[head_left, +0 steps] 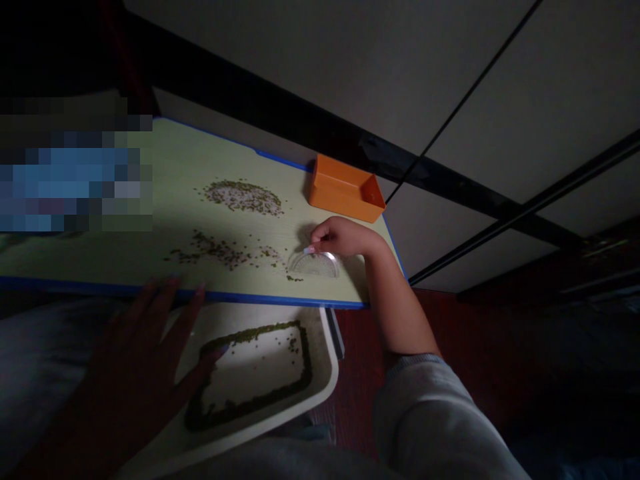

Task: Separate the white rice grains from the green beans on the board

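My right hand pinches the top edge of a clear plastic protractor that stands on the pale green table, beside scattered green beans. A second heap of mixed green beans and white grains lies farther back. My left hand has its fingers spread, resting on the rim of a white tray held below the table's blue front edge. The tray holds green beans pushed to its sides.
An orange plastic box sits at the table's far right corner. A blurred-out patch covers the table's left end. A dark rail and pale wall panels run behind the table. Dark red floor shows to the right.
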Motion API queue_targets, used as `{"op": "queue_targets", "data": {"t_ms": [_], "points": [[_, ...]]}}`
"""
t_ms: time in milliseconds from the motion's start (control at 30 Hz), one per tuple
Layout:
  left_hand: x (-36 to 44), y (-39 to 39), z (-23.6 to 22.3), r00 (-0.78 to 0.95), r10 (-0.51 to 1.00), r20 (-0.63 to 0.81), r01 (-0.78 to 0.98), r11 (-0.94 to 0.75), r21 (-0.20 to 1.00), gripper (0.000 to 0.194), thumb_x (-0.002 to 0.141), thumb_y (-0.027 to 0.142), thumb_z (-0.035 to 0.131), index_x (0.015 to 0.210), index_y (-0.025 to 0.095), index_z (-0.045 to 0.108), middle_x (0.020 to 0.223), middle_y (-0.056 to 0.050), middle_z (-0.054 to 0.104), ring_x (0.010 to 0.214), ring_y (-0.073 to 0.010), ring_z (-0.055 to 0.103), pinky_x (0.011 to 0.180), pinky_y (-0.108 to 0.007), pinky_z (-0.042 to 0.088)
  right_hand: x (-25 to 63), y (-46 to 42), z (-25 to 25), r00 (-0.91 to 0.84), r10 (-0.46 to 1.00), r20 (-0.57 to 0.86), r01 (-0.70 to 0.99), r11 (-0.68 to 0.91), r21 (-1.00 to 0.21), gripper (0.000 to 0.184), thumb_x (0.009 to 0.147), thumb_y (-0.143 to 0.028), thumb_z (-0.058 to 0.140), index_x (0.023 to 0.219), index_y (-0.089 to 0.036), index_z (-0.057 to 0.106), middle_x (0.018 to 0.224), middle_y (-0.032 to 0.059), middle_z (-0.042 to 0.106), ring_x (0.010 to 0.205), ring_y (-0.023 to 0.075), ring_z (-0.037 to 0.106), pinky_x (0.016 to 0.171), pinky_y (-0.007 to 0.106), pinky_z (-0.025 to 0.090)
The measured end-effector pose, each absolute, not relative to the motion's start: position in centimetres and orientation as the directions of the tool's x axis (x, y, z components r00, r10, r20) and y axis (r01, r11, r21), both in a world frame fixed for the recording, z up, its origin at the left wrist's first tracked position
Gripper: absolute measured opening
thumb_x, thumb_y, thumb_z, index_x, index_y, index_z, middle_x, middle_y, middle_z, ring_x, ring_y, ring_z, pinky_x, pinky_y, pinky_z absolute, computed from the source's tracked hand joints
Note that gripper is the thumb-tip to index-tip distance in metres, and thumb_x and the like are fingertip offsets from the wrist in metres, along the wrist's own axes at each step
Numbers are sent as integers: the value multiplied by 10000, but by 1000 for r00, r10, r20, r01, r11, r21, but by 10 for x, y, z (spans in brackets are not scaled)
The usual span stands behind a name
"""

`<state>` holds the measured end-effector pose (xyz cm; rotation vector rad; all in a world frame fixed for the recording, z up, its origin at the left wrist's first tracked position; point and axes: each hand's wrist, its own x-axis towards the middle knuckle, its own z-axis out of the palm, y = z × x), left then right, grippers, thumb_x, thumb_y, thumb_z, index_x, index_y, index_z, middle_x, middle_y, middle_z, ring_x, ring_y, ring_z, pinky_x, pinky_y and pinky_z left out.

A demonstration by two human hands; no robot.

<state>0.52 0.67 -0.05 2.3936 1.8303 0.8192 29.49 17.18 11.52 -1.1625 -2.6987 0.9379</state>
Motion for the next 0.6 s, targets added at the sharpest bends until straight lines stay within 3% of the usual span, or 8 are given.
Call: {"op": "queue_targets", "data": {"t_ms": [367, 600], "points": [[6, 7, -1, 165, 896, 413, 884, -320, 340, 806, 751, 692, 366, 1433, 295, 202, 1599, -60, 135, 1464, -306, 142, 1177, -544, 185, 293, 172, 117, -674, 725, -146, 677, 526, -514, 316, 824, -369, 551, 640, -116, 591, 517, -52, 438, 512, 62, 350, 551, 219, 242], [6, 8, -1, 166, 903, 396, 889, -311, 337, 804, 753, 693, 343, 1430, 275, 227, 1589, -85, 176, 1462, -299, 154, 1176, -548, 181, 291, 175, 112, -714, 690, -117, 634, 568, -525, 328, 833, -391, 541, 647, -123, 576, 527, -58, 427, 538, 64, 330, 572, 224, 234]]}}
